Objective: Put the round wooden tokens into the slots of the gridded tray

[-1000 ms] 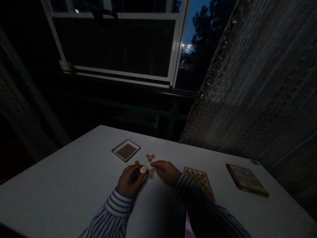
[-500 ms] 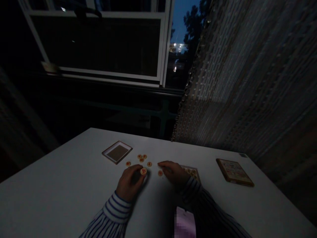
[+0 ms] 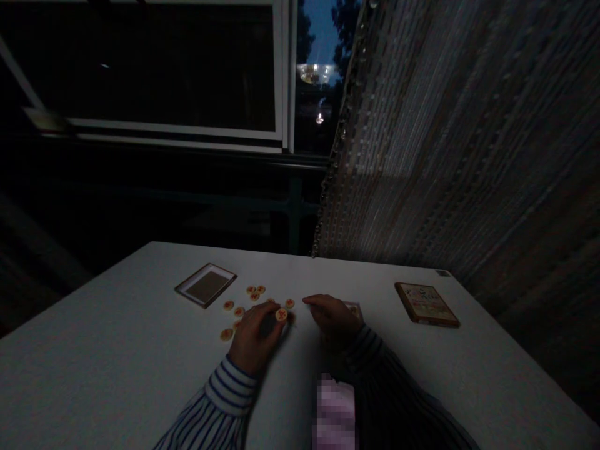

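My left hand (image 3: 252, 340) pinches a round Chinese chess piece (image 3: 281, 314) with a red character between thumb and fingertips, its face turned up to me. Behind and left of this hand several more pieces (image 3: 239, 312) lie on the white table, some partly covered by it. My right hand (image 3: 335, 320) is to the right, index finger stretched out to the left; its thumb and lower fingers are in shadow. A single piece (image 3: 290, 303) lies just left of that fingertip. Beneath and behind the right hand shows a corner of a box with pieces (image 3: 355, 309), mostly covered.
An open shallow box part (image 3: 207, 288) lies at the back left of the white table (image 3: 117, 350). At the right rests a closed box with a printed cover (image 3: 427, 304). A small dark card (image 3: 442, 273) lies near the back right corner. A bead curtain (image 3: 403, 156) hangs behind.
The view has turned slightly right. My left hand, still with its piece, has moved right over the table, uncovering pieces on its left. A piece now shows left of my right fingertip.
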A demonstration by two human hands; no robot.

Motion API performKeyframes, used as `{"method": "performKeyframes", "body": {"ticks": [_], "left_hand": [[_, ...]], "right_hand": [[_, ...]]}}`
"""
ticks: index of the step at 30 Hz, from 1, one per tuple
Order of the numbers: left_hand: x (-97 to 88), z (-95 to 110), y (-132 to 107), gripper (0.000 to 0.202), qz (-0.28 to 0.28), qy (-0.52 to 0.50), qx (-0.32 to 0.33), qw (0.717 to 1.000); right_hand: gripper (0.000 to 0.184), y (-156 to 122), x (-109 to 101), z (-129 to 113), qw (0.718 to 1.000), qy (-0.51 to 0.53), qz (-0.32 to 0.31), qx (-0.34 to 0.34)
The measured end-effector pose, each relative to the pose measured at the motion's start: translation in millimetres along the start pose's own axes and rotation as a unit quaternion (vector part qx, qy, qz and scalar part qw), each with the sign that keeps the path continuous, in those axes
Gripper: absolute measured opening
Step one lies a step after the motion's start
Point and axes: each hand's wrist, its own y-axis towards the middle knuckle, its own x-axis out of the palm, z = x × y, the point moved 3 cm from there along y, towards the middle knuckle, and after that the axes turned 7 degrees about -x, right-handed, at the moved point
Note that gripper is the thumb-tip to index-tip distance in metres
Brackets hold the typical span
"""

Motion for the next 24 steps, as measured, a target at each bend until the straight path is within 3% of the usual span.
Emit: {"method": "performKeyframes", "body": {"ticks": [5, 24], "left_hand": [[10.8, 2.4, -0.3, 0.025, -0.033, -0.004, -0.005, 0.999], [37.9, 18.4, 8.9, 0.022, -0.074, -0.023, -0.026, 0.997]], "right_hand": [[0.031, -3.7, -7.4, -0.7, 1.0, -0.027, -0.005, 0.013], [0.028, -8.4, -19.6, 9.7, 0.998, -0.048, 0.022, 0.044]]}}
